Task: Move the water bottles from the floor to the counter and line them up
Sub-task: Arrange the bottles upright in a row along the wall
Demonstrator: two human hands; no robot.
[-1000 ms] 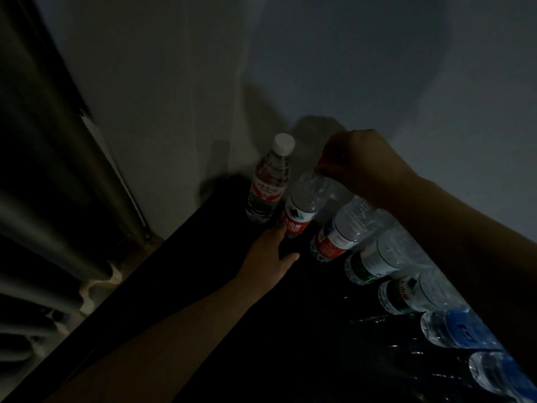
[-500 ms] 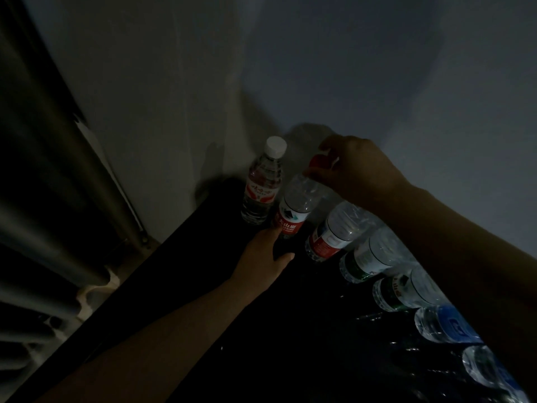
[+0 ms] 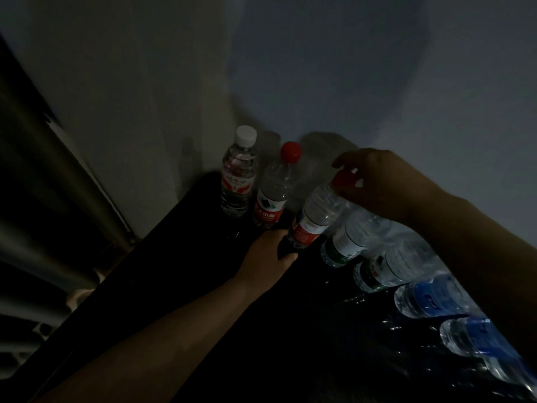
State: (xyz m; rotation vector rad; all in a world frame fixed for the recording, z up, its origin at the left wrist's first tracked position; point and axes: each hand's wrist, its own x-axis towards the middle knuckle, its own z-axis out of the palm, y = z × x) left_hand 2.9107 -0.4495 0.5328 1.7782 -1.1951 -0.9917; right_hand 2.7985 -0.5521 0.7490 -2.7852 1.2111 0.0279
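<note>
Several water bottles stand in a row on a dark counter [image 3: 180,280] against the wall. At the far end are a white-capped bottle [image 3: 236,181] and a red-capped, red-label bottle [image 3: 273,196]. The third bottle [image 3: 316,216], also red-labelled, leans to the right. My right hand [image 3: 383,181] pinches its red cap from above. My left hand [image 3: 266,254] holds its base, thumb under the bottom edge. Two green-label bottles [image 3: 345,245] and two blue-label bottles [image 3: 430,298] continue the row toward me, partly hidden under my right forearm.
A pale wall [image 3: 319,68] rises right behind the row. Left of the counter edge hang dark ribbed folds [image 3: 35,199], and a bit of floor shows below them. The light is very dim.
My right hand let go of the second bottle's cap and shifted right onto the third bottle's cap. My left hand slid right from the second bottle's base to the third's.
</note>
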